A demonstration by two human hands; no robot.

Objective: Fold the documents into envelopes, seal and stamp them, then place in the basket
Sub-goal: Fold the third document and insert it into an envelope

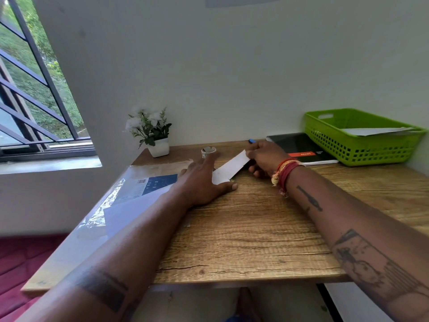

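At the middle of the wooden surface (243, 228) lies the white envelope (229, 167), slanting from near-left to far-right. Your left hand (204, 182) lies flat on its near end, fingers straight and spread, pinning it down. Your right hand (264, 156) pinches the far end between thumb and curled fingers. Whether the flap is already closed I cannot tell from here.

Judging by this, you are pressing the envelope shut. Keep the left palm steady so the paper cannot slide on the wood, and draw the right fingers along the edge in one firm stroke rather than dabbing. The small roll (209, 151) just beyond your left fingers is probably what you need next, so avoid knocking it. Behind your right hand, the green basket (348, 147) at the far right already holds some paper. More sheets sit in the plastic packet (130, 194) under your left forearm.
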